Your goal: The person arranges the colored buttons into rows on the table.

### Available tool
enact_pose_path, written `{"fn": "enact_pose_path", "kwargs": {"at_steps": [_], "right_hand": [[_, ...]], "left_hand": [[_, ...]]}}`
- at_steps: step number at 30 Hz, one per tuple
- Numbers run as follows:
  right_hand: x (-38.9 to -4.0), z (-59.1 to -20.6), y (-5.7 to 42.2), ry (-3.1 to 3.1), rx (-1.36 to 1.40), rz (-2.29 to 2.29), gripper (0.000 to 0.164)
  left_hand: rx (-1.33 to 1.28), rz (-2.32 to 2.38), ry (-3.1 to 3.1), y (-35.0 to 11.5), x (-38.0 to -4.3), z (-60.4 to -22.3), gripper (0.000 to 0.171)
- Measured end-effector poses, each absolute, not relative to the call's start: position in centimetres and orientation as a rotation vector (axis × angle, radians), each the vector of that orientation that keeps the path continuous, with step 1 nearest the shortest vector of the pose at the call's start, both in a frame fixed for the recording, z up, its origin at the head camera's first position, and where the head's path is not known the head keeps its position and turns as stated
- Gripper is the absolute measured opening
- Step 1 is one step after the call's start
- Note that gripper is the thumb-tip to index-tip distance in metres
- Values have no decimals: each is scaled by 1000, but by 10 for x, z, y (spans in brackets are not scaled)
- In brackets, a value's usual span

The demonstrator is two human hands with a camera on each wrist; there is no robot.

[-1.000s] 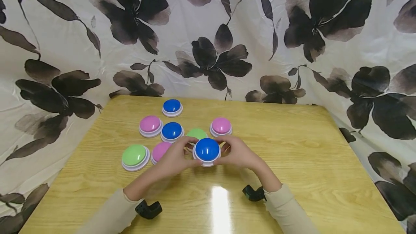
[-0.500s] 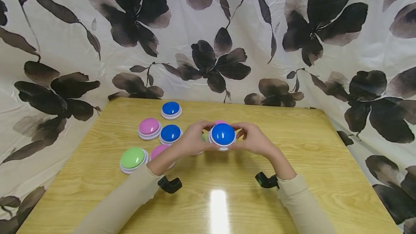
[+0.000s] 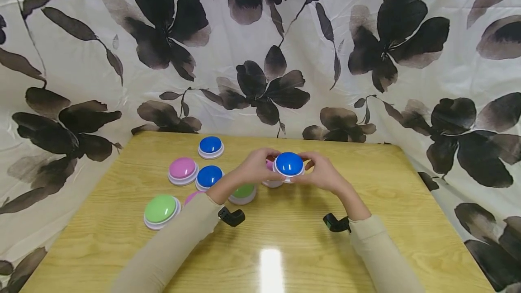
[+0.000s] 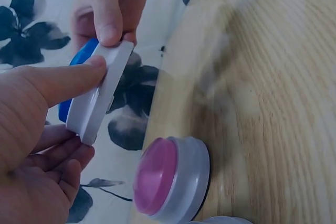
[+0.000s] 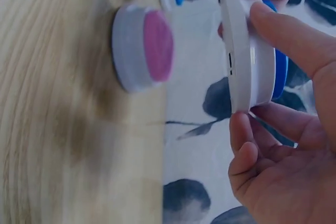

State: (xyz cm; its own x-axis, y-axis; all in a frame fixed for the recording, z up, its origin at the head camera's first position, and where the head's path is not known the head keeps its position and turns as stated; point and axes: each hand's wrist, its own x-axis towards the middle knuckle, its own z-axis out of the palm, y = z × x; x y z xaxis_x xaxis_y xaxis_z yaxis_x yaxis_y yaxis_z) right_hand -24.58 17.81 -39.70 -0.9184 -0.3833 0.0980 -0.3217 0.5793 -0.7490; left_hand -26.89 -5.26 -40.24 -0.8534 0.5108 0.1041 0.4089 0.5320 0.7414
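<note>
A blue push button with a white base (image 3: 289,164) is held up above the table between both hands. My left hand (image 3: 258,166) pinches the left side of its base, thumb on the near side and fingers curled behind. On the opposite side, my right hand (image 3: 324,173) grips the base the same way. In the right wrist view, a small slot shows in the base's edge. A pink push button (image 4: 156,177) stands on the table beneath and slightly left of the held one; in the head view my left hand and the blue button mostly cover it.
Several more push buttons stand on the wooden table's left half: far blue (image 3: 210,145), pink (image 3: 182,168), middle blue (image 3: 209,176), left green (image 3: 160,209), and a green one (image 3: 243,192) partly under my left forearm. Floral cloth (image 3: 220,26) hangs behind the table.
Both hands have carried the blue button right and away from the body, from in front of the middle green button to over the pink one. The view has tilted up slightly.
</note>
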Motion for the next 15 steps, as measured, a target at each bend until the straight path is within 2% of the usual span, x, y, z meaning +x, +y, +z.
{"fn": "enact_pose_path", "kwargs": {"at_steps": [15], "right_hand": [[-271, -414, 196, 2704, -441, -1319, 73]], "left_hand": [[877, 1123, 2600, -30, -307, -406, 67]]}}
